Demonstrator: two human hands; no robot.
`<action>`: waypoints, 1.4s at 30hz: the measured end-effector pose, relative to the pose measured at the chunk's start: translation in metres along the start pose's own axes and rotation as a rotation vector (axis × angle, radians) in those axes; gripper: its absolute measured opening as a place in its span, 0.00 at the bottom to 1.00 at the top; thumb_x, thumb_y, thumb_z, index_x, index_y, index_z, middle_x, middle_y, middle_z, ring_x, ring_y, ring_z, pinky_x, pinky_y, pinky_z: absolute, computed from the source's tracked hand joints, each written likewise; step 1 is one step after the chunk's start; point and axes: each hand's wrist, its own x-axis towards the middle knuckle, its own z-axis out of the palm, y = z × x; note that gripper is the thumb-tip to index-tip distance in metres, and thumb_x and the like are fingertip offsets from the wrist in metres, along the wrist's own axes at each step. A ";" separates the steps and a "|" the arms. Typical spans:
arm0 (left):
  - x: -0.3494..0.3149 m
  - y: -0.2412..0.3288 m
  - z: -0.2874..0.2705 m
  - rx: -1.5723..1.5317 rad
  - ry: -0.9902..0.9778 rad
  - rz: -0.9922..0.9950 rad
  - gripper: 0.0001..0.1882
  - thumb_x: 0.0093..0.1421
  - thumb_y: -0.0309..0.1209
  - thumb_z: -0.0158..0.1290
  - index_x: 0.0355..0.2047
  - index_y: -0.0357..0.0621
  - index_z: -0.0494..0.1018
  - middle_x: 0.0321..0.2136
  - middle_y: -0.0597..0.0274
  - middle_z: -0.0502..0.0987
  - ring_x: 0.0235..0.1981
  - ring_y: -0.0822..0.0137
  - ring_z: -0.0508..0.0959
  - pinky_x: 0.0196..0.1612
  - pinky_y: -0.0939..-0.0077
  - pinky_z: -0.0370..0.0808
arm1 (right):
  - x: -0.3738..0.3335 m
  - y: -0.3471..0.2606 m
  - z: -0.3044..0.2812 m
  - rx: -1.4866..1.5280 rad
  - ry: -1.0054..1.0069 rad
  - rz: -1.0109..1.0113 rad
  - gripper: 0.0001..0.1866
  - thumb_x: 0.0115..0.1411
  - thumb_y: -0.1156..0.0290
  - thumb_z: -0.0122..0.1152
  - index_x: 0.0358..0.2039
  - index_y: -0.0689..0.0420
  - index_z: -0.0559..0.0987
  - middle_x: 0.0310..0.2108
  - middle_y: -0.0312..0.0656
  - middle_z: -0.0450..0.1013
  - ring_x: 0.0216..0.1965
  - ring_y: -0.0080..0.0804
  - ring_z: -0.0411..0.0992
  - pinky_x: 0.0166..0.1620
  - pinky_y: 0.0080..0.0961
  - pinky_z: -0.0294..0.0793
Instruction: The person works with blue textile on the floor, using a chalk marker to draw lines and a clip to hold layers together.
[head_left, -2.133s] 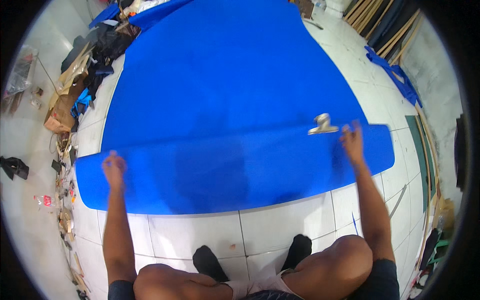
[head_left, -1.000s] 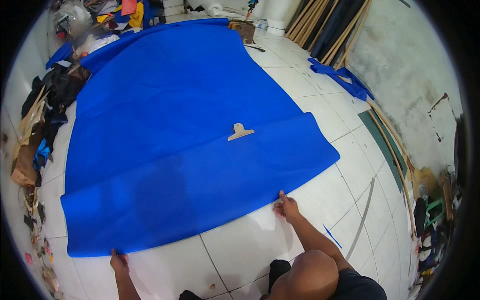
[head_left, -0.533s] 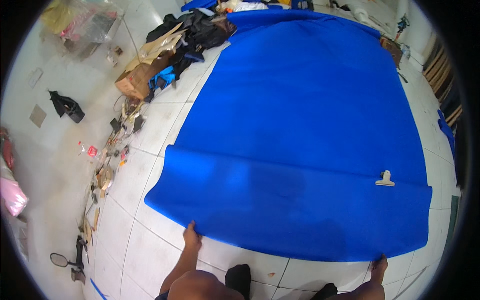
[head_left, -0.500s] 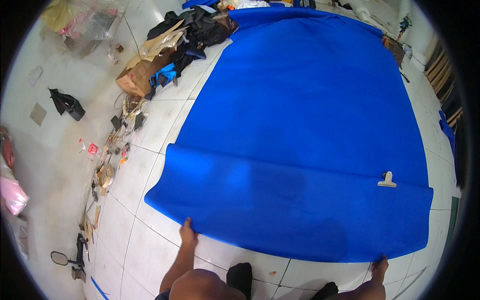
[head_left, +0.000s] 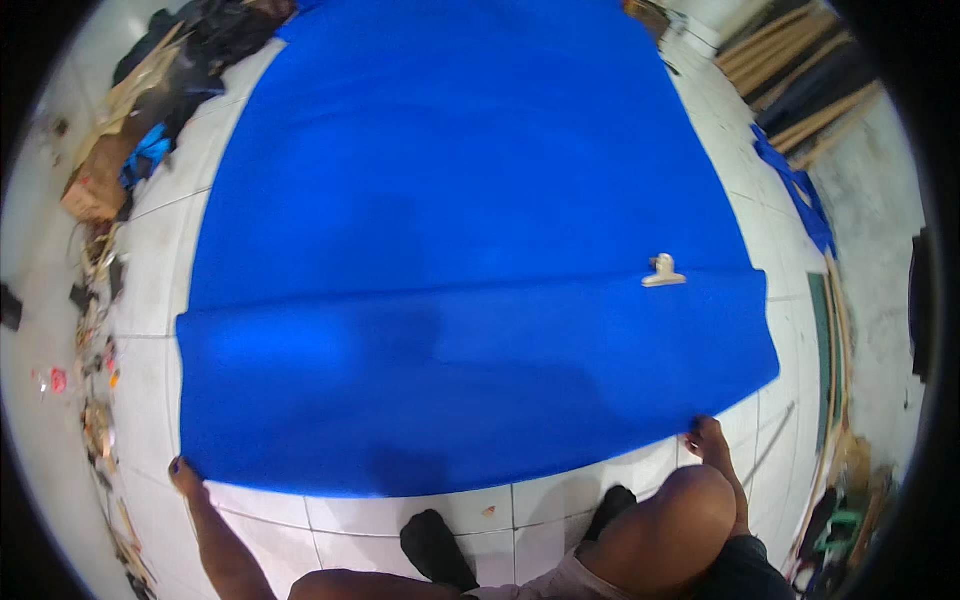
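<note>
A large blue sheet of fabric (head_left: 460,180) is spread over the tiled floor, with a folded flap (head_left: 480,385) across its near end. My left hand (head_left: 186,474) pinches the flap's near left corner. Farther right along the same near edge, my right hand (head_left: 704,434) grips the cloth, its fingertips partly tucked under and hidden. A metal bulldog clip (head_left: 664,272) sits at the right part of the flap's far edge, beyond my right hand.
White floor tiles (head_left: 410,508) surround the cloth. Along the left wall lie a cardboard box (head_left: 97,180), dark bundled material (head_left: 190,60) and small scraps. At right are wooden poles (head_left: 780,50), a blue cloth piece (head_left: 797,190) and a green strip (head_left: 830,350).
My view has swung to the right. My left hand has moved left along the near edge to the corner. My right hand still grips that edge, and the clip stays on the fold.
</note>
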 end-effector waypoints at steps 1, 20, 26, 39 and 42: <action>0.029 0.017 -0.024 0.057 0.024 0.088 0.19 0.59 0.38 0.53 0.48 0.44 0.71 0.36 0.57 0.76 0.34 0.61 0.76 0.38 0.66 0.76 | -0.001 0.008 0.018 -0.048 -0.019 0.037 0.09 0.60 0.63 0.50 0.27 0.52 0.73 0.19 0.36 0.68 0.22 0.29 0.69 0.29 0.33 0.69; -0.418 0.349 0.375 0.858 -1.379 1.150 0.22 0.55 0.36 0.57 0.46 0.35 0.72 0.48 0.44 0.72 0.51 0.47 0.70 0.56 0.60 0.65 | 0.118 -0.009 -0.100 0.198 0.448 -0.348 0.24 0.51 0.55 0.61 0.15 0.67 0.73 0.13 0.47 0.69 0.11 0.34 0.67 0.15 0.31 0.64; -0.530 0.282 0.471 0.664 -1.214 1.460 0.21 0.59 0.36 0.52 0.47 0.33 0.71 0.48 0.43 0.71 0.51 0.47 0.70 0.56 0.59 0.65 | 0.214 -0.018 -0.189 -0.048 0.762 -0.399 0.25 0.50 0.55 0.59 0.13 0.67 0.76 0.12 0.49 0.71 0.14 0.39 0.70 0.23 0.35 0.70; -0.537 0.268 0.462 0.738 -1.094 1.383 0.17 0.58 0.33 0.54 0.44 0.36 0.68 0.40 0.45 0.70 0.44 0.46 0.68 0.49 0.56 0.64 | 0.235 -0.064 -0.228 -0.180 0.653 -0.454 0.21 0.54 0.55 0.61 0.39 0.60 0.73 0.32 0.53 0.76 0.35 0.45 0.74 0.39 0.36 0.72; -0.542 0.265 0.458 0.813 -1.102 1.415 0.17 0.59 0.31 0.53 0.45 0.36 0.68 0.40 0.45 0.69 0.44 0.46 0.68 0.49 0.56 0.64 | 0.232 -0.055 -0.257 -0.415 0.636 -0.378 0.22 0.51 0.55 0.61 0.39 0.59 0.73 0.38 0.53 0.75 0.40 0.48 0.74 0.42 0.40 0.72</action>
